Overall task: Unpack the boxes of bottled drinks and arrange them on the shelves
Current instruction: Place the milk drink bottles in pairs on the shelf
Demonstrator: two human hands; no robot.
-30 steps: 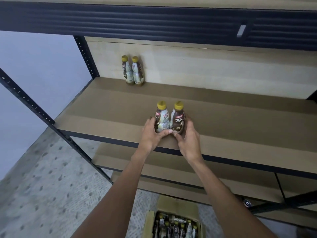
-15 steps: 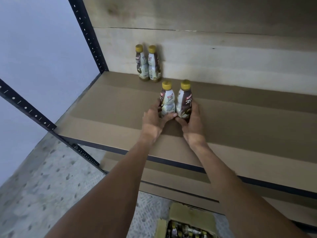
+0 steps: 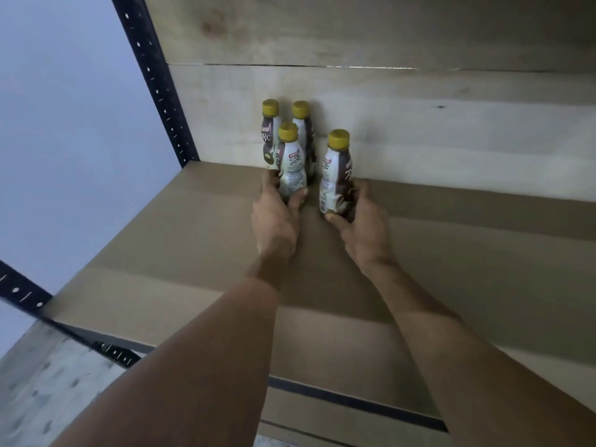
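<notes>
Two small brown-and-white drink bottles with yellow caps (image 3: 270, 130) (image 3: 303, 124) stand against the back board at the far left of the brown shelf (image 3: 180, 240). My left hand (image 3: 277, 217) grips a third bottle (image 3: 290, 162) by its lower body, right in front of those two. My right hand (image 3: 364, 227) grips a fourth bottle (image 3: 335, 175) a little to the right, leaning slightly left and apart from the others.
A black perforated upright (image 3: 154, 79) bounds the shelf on the left, with a pale wall beyond it. A black front rail (image 3: 354, 401) edges the shelf. Speckled floor (image 3: 48, 388) shows at lower left. The shelf stretches bare to the right.
Both hands carried their bottles from the shelf's front edge to the back. The two held bottles, side by side before, are now apart, the left one meeting the standing pair.
</notes>
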